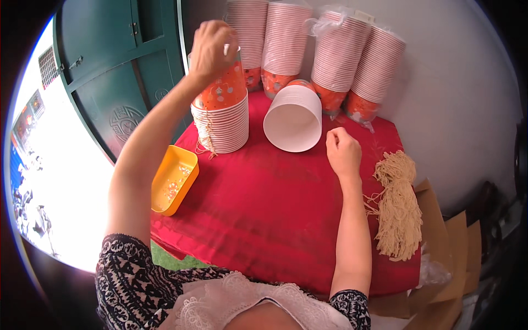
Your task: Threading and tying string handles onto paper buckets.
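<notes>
**Cords (209, 132) on one stack of tubs (231, 126), plenty of supplies left**

The work looks partly done. At the left of the red-covered bench (264, 192), the stack of tubs stands upside down, white rims low and an orange printed side above. Thin cords trail down its left side, some ends reaching the cloth, so I judge that at least some of these tubs have been strung. How many cannot be counted, as the tubs nest closely.

The left hand (214, 50) is over the top of this stack, fingers bent downward. A small white patch shows beside the fingers, but I cannot tell whether they grip anything or merely touch the tub.

The right hand (344, 151) is above the cloth with its fingers curled closed; nothing can be seen in it.

What seems left is considerable. Near the middle, a white-lined tub (293, 124) lies on its side, mouth toward the person, with no cord visible on it. Behind it, four tall stacks (286, 41) stand along the wall, at least some in clear plastic. A thick bundle of beige cord (399, 209) lies at the right edge, and a yellow tray (190, 157) at the left holds small pale bits.
</notes>
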The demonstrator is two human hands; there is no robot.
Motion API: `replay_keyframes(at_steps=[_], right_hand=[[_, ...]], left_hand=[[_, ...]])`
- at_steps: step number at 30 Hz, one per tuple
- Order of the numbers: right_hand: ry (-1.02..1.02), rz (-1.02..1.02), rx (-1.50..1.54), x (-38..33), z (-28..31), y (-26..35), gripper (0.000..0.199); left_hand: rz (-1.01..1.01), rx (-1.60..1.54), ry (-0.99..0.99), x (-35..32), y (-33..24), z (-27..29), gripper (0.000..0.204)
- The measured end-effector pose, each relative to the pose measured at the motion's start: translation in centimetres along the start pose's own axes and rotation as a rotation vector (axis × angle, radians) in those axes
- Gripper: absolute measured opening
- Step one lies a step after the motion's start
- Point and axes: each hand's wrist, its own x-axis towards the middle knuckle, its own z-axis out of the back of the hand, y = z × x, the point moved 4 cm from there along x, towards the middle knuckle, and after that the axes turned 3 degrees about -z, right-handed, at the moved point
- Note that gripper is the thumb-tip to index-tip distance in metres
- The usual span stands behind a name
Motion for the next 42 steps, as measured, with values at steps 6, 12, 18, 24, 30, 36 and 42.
replay_keyframes(at_steps=[6,12,18,24,30,36,42], right_hand=[[0.070,-0.073,-0.099,-1.7,-3.1,-2.7,0.018],[0.105,-0.099,-0.089,-3.8,-6.0,-4.2,0.019],[0.073,-0.146,0.043,-4.7,-7.5,-5.5,0.016],[0.105,-0.130,0.137,-5.6,-9.0,-5.8,0.013],[0.046,-0.196,0.244,-5.6,-9.1,-5.6,0.016],[0.011,-0.321,0.330,-5.5,-9.1,-6.6,0.016],[0.014,-0.434,0.449,-5.7,-9.3,-6.8,0.014]], left_hand=[[0.444,-0.442,0.349,-5.3,-12.4,-1.1,0.014],[1.025,-0.390,0.609,-16.7,-13.6,-6.8,0.052],[1.464,-0.620,0.360,-22.0,-14.3,-10.0,0.042],[1.496,-0.799,0.285,-23.4,-14.8,-11.0,0.020],[1.483,-0.947,0.162,-23.7,-15.0,-11.2,0.011],[1.442,-0.976,0.214,-22.6,-15.7,-10.7,0.007],[1.366,-0.912,0.219,-22.9,-16.0,-10.7,0.006]])
